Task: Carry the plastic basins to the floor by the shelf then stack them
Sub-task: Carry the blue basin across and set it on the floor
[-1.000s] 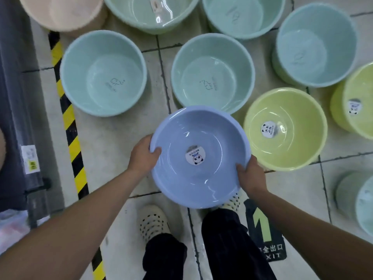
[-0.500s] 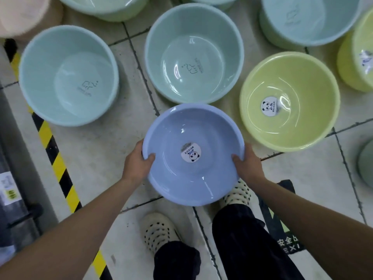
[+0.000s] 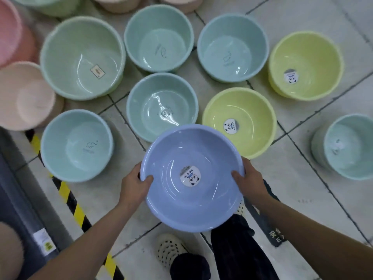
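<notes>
I hold a blue basin [image 3: 171,199] with a panda sticker above the tiled floor, in front of my legs. My left hand [image 3: 134,185] grips its left rim and my right hand [image 3: 249,181] grips its right rim, thumbs inside. Just beyond it on the floor sit a teal basin [image 3: 161,107] and a yellow-green basin [image 3: 252,122] with the same sticker. Several more teal basins, such as one at the left [image 3: 75,145], and a second yellow-green basin [image 3: 305,65] stand around them.
A large green basin [image 3: 80,57] and pink basins [image 3: 22,96] lie at the far left. A yellow-black hazard stripe [image 3: 68,197] runs along the grey shelf base [image 3: 24,209] on the left. Another teal basin [image 3: 349,146] sits at the right. My feet stand below the held basin.
The view has tilted up and shifted, showing more basins farther away. The blue basin stays gripped in both hands and now sits lower right of the teal basin.
</notes>
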Action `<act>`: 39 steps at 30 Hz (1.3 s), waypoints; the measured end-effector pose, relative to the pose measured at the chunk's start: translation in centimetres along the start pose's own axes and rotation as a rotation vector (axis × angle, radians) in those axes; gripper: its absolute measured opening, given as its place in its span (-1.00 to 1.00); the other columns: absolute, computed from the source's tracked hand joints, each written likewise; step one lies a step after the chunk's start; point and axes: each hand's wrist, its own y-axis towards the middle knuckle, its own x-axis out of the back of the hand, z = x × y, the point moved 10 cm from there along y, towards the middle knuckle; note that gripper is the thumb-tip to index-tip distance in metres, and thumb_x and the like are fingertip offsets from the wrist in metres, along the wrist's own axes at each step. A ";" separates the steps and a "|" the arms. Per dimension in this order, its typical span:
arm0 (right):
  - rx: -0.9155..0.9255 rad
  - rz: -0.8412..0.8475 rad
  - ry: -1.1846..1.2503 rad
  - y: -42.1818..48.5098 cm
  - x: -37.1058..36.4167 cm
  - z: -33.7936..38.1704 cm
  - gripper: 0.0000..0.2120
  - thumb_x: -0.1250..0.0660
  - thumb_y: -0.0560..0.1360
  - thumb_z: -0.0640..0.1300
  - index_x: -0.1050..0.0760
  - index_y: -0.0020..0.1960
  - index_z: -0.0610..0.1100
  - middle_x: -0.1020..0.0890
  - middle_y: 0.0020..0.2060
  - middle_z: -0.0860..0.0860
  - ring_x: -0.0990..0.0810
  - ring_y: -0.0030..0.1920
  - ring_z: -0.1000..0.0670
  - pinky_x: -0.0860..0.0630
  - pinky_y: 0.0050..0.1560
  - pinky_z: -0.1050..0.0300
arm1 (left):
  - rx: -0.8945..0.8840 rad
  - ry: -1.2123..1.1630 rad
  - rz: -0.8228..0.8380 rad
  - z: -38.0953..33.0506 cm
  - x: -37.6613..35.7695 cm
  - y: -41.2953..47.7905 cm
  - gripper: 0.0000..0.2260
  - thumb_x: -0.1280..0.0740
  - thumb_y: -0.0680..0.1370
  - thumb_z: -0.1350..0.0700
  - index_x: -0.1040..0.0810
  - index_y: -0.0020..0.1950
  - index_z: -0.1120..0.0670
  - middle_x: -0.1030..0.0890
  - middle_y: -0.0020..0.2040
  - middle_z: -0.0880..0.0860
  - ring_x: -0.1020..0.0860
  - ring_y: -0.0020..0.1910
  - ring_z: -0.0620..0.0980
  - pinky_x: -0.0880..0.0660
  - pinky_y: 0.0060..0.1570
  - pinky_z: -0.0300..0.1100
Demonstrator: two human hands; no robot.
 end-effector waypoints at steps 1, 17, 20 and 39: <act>0.000 -0.015 0.013 -0.4 1.8 0.5 -0.50 -0.24 0.57 -0.13 -0.26 0.48 0.07 -0.58 0.05 -0.04 -0.52 -0.04 -0.09 -0.43 -0.07 0.08 | -0.018 0.012 0.013 -2.0 -0.3 -0.3 -0.60 -0.36 0.46 0.24 -0.56 0.25 -0.09 -0.67 -0.01 -0.14 -0.64 -0.03 -0.09 -0.55 -0.06 -0.16; -0.101 -0.163 0.123 0.0 21.3 2.3 -0.58 -0.30 0.53 -0.14 -0.36 0.37 0.04 -0.61 -0.04 -0.02 -0.60 -0.05 -0.14 -0.55 -0.01 -0.06 | -0.177 0.163 0.130 -24.8 -8.1 -1.1 -0.63 -0.32 0.55 0.15 -0.50 0.34 -0.11 -0.67 0.01 -0.14 -0.63 -0.02 -0.10 -0.55 0.01 -0.13; -0.122 -0.192 0.171 1.6 22.5 1.7 -0.56 -0.29 0.54 -0.17 -0.35 0.40 0.02 -0.59 -0.05 0.00 -0.57 -0.05 -0.11 -0.51 -0.01 0.00 | -0.188 0.203 0.124 -26.7 -10.3 0.3 -0.66 -0.33 0.53 0.17 -0.54 0.29 -0.06 -0.67 -0.06 -0.08 -0.60 -0.14 -0.06 -0.50 -0.10 -0.14; -0.274 -0.207 0.054 16.2 16.1 -8.3 -0.57 -0.24 0.57 -0.12 -0.31 0.42 -0.07 -0.62 0.09 -0.13 -0.58 0.01 -0.21 -0.36 -0.12 0.09 | -0.140 0.288 0.145 -19.4 -21.6 14.6 -0.76 -0.37 0.50 0.25 -0.60 0.16 0.11 -0.64 0.03 0.06 -0.58 -0.01 0.06 -0.46 -0.05 -0.17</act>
